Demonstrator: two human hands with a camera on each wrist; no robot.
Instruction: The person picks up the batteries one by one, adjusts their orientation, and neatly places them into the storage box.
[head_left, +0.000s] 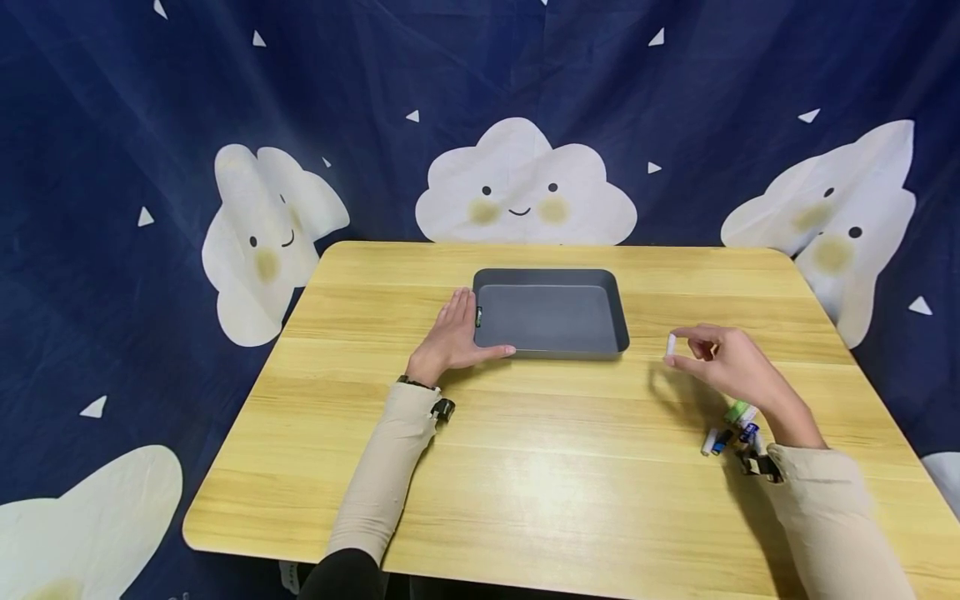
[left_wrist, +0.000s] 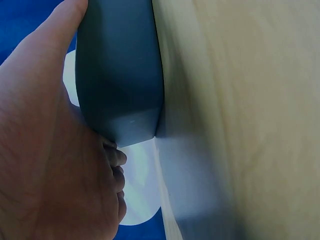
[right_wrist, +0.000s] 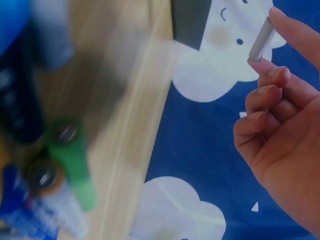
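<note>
My left hand rests against the near-left corner of a dark grey tray, its fingers straight along the left side and its thumb along the front wall. Inside the tray, against the left wall, lies a small green-and-black battery. To the right of the tray, my right hand pinches a slim white battery end to end between thumb and index finger, above the table. The other fingers of that hand are curled, as the right wrist view shows. Its wrist is over a loose group of batteries.
Several batteries lie near the right forearm, among them a green one, a dark blue one and a white one. The wooden table has rounded corners. A navy curtain with clouds hangs behind it.
</note>
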